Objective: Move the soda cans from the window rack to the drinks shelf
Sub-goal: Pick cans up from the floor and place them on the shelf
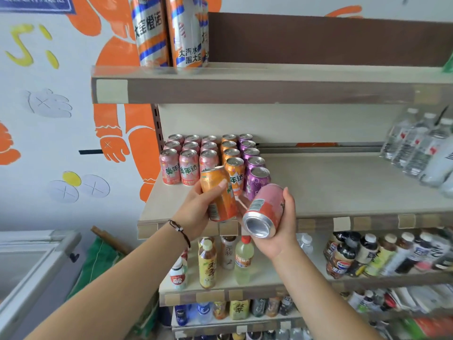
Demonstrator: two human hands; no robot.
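Note:
My left hand [196, 207] grips an orange soda can [218, 195], tilted, just in front of the drinks shelf [343, 192]. My right hand [282, 229] holds a pink soda can [266, 212] lying on its side with its bottom facing me. Behind them on the shelf stand rows of pink cans [181, 165], orange cans [232, 165] and purple cans [257, 175]. The held cans hang over the shelf's front edge, close to the front orange and purple cans.
Water bottles [421, 148] stand at the shelf's right end. Tall cans [169, 30] sit on the top shelf [269, 84]. Bottled drinks [220, 261] fill the lower shelves. A freezer chest [31, 266] stands at lower left, below a painted wall.

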